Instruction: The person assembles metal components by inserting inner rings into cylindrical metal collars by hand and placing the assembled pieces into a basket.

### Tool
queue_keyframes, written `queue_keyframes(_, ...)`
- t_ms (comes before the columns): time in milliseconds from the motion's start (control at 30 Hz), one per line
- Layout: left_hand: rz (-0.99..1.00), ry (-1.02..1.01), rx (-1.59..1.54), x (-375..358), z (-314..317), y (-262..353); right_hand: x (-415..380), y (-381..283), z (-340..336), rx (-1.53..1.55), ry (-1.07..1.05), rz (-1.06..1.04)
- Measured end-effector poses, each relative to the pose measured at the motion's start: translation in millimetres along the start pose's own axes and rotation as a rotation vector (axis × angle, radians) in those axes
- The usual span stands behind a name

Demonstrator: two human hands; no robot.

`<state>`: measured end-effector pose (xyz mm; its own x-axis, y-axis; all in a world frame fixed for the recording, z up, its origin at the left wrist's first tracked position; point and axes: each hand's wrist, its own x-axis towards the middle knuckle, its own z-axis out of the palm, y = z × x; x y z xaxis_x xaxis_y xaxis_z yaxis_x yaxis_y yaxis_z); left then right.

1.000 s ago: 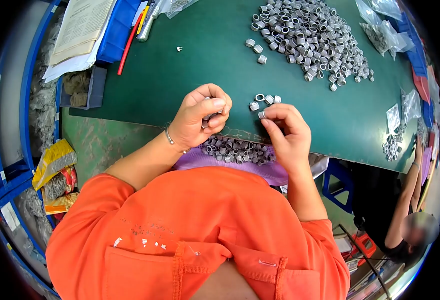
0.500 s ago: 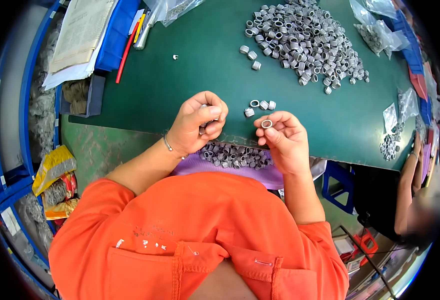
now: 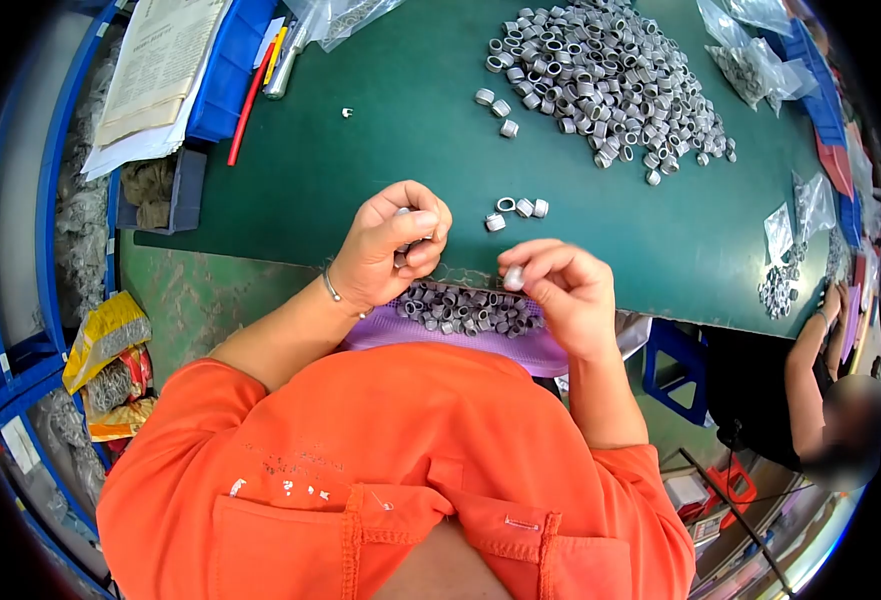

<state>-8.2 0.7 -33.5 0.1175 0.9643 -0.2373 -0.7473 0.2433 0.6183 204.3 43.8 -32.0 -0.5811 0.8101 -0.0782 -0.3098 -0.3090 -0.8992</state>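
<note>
My left hand (image 3: 392,250) is closed around a few small grey metal rings at the near edge of the green table mat (image 3: 380,140). My right hand (image 3: 560,285) pinches a single metal ring (image 3: 512,277) between thumb and fingertips, just over the table edge. Below both hands a purple tray (image 3: 535,348) on my lap holds several rings (image 3: 470,308). Three or so loose rings (image 3: 516,210) lie on the mat between my hands. A large pile of the same rings (image 3: 605,85) lies farther back on the mat.
Papers on a blue bin (image 3: 155,70) and pens (image 3: 260,75) lie at the back left. Clear bags of parts (image 3: 760,65) lie at the right, with more rings (image 3: 780,290) near another person (image 3: 820,400) seated at the right. Sacks (image 3: 105,350) sit on the floor left.
My right hand picked a ring off the mat, then drew it back toward the table edge above the purple tray. My left hand stayed closed in place.
</note>
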Motion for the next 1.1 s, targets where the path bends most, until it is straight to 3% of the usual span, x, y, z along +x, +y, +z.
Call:
queue_keyframes(67,-0.002,0.005,-0.009,0,0,0,2,-4,-3,-0.520,-0.114,-0.180)
queue_keyframes(100,0.001,-0.003,-0.006,1,-1,0,5,-6,-1,-0.519,-0.115,-0.178)
queue_keyframes(167,0.002,-0.012,-0.003,1,-1,-1,16,-7,6,-1.019,0.205,-0.411)
queue_keyframes(200,0.000,-0.011,0.002,1,0,-1,22,-5,6,-1.156,0.289,-0.425)
queue_keyframes(300,-0.022,-0.009,0.022,0,-1,2,31,-4,-3,-1.221,0.252,-0.407)
queue_keyframes(367,-0.044,-0.005,0.037,-1,-2,4,28,-3,-7,-1.169,0.252,-0.352)
queue_keyframes(467,-0.041,-0.020,0.035,0,-1,2,24,-4,-8,-0.425,0.284,-0.114)
queue_keyframes(567,-0.005,-0.011,-0.004,1,0,0,18,-11,-2,-0.281,0.251,-0.044)
queue_keyframes(1100,-0.001,-0.032,-0.018,0,-3,-1,10,-9,0,-0.155,0.192,-0.101)
